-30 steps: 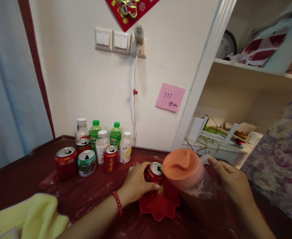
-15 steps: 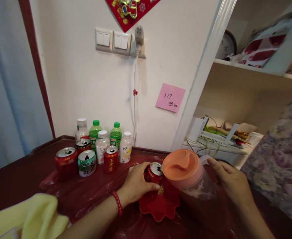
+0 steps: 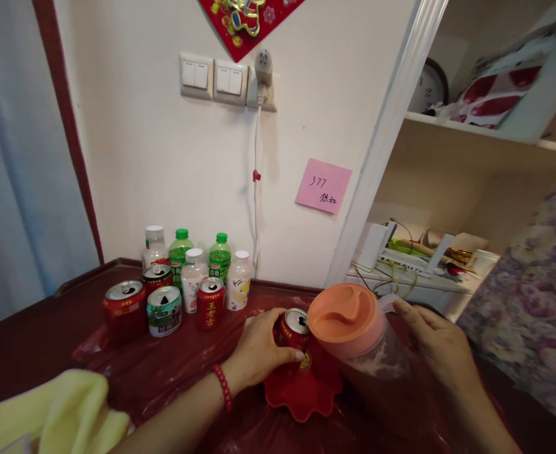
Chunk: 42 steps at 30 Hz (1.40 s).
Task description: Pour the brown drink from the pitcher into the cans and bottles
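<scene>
My left hand, a red bead bracelet on its wrist, is wrapped round an opened red drink can. Under the can lies a red tray with a wavy rim. My right hand grips the handle of a clear pitcher with an orange lid. The pitcher leans left, its lid edge right beside the can's top; whether they touch I cannot tell. Its lower part blends into the dark table. No stream of liquid can be made out.
Several opened cans, among them a green-and-white can and a red can, stand left with bottles such as a white-capped bottle. A yellow cloth lies front left. Red plastic film covers the table. Shelves rise at right.
</scene>
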Each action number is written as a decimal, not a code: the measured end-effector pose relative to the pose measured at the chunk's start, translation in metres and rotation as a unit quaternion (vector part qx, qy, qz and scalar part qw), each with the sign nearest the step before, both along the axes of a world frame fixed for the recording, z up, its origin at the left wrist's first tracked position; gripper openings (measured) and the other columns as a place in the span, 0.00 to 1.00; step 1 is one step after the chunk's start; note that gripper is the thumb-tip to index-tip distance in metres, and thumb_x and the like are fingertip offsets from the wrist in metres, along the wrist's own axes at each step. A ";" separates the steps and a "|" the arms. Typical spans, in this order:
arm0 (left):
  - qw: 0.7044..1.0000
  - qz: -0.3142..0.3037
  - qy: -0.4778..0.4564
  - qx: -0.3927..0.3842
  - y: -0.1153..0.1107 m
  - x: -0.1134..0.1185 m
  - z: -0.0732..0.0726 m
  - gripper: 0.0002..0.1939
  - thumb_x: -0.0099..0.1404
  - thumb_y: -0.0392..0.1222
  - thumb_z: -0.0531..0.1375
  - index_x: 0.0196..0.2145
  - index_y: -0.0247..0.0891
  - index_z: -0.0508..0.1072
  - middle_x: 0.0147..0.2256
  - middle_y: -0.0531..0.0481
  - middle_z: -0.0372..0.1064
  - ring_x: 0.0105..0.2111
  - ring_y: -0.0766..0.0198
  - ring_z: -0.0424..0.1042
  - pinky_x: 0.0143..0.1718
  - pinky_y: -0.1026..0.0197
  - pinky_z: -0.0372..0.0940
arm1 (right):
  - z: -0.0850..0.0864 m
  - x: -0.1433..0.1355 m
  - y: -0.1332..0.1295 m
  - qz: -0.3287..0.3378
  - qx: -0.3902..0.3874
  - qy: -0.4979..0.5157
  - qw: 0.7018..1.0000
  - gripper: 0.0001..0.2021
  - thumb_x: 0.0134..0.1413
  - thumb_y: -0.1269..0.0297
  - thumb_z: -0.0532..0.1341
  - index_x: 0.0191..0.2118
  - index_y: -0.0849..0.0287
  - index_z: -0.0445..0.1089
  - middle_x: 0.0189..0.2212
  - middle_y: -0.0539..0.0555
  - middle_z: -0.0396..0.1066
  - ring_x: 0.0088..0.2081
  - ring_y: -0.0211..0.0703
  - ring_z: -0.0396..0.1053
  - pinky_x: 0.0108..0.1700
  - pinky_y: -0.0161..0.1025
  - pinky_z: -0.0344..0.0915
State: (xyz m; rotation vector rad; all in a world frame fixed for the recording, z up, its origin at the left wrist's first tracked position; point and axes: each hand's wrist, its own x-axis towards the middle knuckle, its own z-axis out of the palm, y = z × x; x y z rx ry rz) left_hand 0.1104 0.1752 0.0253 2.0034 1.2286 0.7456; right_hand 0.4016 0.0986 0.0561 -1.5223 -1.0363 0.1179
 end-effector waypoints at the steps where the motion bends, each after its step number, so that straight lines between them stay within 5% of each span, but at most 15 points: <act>1: 1.000 0.001 0.001 0.000 0.000 0.000 0.000 0.39 0.51 0.47 0.78 0.60 0.40 0.75 0.61 0.42 0.77 0.60 0.40 0.71 0.65 0.42 0.58 | -0.001 0.000 0.000 0.000 -0.005 0.007 1.000 0.35 0.47 0.24 0.67 0.22 0.57 0.69 0.18 0.48 0.56 0.22 0.39 0.54 0.22 0.36 0.52; 17: 1.000 0.002 -0.005 0.019 0.003 0.000 -0.006 0.37 0.51 0.47 0.76 0.59 0.42 0.76 0.60 0.42 0.78 0.59 0.39 0.73 0.64 0.42 0.61 | -0.008 0.005 0.005 0.056 0.067 0.148 0.985 0.33 0.47 0.29 0.73 0.23 0.57 0.66 0.17 0.45 0.55 0.21 0.36 0.52 0.22 0.35 0.49; 23: 0.999 -0.005 -0.022 0.031 0.010 -0.001 -0.019 0.36 0.52 0.47 0.75 0.58 0.42 0.76 0.59 0.41 0.78 0.59 0.39 0.74 0.64 0.41 0.63 | -0.007 0.012 0.011 0.067 0.110 0.232 0.964 0.36 0.34 0.30 0.78 0.20 0.55 0.61 0.16 0.44 0.52 0.18 0.34 0.50 0.17 0.34 0.48; 27: 0.999 -0.018 -0.041 0.021 0.015 -0.002 -0.025 0.36 0.52 0.46 0.74 0.59 0.42 0.75 0.59 0.40 0.78 0.60 0.40 0.74 0.65 0.41 0.64 | -0.006 0.009 0.015 0.064 0.159 0.276 0.946 0.37 0.34 0.30 0.78 0.21 0.54 0.57 0.16 0.41 0.48 0.17 0.32 0.48 0.16 0.32 0.47; 42: 0.995 -0.055 -0.082 -0.026 0.018 -0.002 -0.019 0.37 0.51 0.47 0.73 0.58 0.41 0.73 0.61 0.40 0.77 0.62 0.41 0.73 0.68 0.43 0.62 | -0.021 0.016 0.025 0.053 0.203 0.345 0.915 0.41 0.28 0.27 0.78 0.19 0.54 0.53 0.14 0.39 0.47 0.16 0.28 0.42 0.16 0.30 0.44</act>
